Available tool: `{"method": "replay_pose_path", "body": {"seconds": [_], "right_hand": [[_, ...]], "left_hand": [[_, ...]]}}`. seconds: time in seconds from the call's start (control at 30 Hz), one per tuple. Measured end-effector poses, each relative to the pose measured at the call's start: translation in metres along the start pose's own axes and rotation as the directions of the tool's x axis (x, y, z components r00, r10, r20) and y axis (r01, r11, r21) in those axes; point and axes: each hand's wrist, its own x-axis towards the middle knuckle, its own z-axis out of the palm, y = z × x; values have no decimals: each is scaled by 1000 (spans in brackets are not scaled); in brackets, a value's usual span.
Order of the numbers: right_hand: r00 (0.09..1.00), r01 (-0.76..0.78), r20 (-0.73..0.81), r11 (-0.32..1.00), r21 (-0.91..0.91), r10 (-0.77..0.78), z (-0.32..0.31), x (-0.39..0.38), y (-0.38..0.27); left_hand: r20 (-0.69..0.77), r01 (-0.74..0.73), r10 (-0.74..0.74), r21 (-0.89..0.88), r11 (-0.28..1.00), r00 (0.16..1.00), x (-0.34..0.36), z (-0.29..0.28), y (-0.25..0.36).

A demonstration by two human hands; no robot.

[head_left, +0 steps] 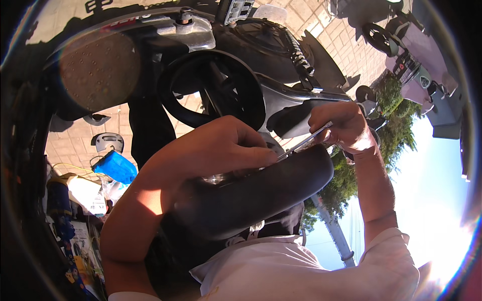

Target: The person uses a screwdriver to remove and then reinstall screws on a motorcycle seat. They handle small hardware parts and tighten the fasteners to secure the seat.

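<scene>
A thick, smooth black rounded piece that looks like a tyre (261, 195) lies close in front of my body, with a little metal showing behind its upper left edge. My right hand (341, 128) is closed in a fist around one end of a slim silver metal bar (306, 141). The bar slants down to the left, and its lower end goes behind the tyre's upper edge. My left hand (236, 148) reaches across with its fingers bent and pressed together against the same edge, near the bar's lower end. What those fingertips grip is hidden.
A black ring (173, 93) stands just beyond my left hand. Behind it are a dark vehicle body with a coil spring (296, 52) and a pedal (236, 10). A blue bag (115, 168) and papers (85, 193) lie at left. Parked scooters (401, 65) stand far right.
</scene>
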Motion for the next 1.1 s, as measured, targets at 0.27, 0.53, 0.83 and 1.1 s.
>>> {"method": "replay_pose_path", "body": {"seconds": [0.27, 0.53, 0.83, 1.1], "right_hand": [[837, 454, 539, 673, -584, -97, 119, 114, -89], [855, 517, 394, 628, -582, -338, 105, 117, -107], [948, 112, -315, 974, 198, -45, 42, 8, -28], [900, 236, -434, 888, 395, -46, 45, -11, 9]], "left_hand": [[-50, -326, 328, -327, 887, 943, -5, 2, -56], [-199, -326, 259, -566, 757, 945, -10, 14, -90], [65, -255, 290, -320, 912, 955, 8, 2, -25], [35, -175, 202, -373, 911, 979, 12, 2, -22]]}}
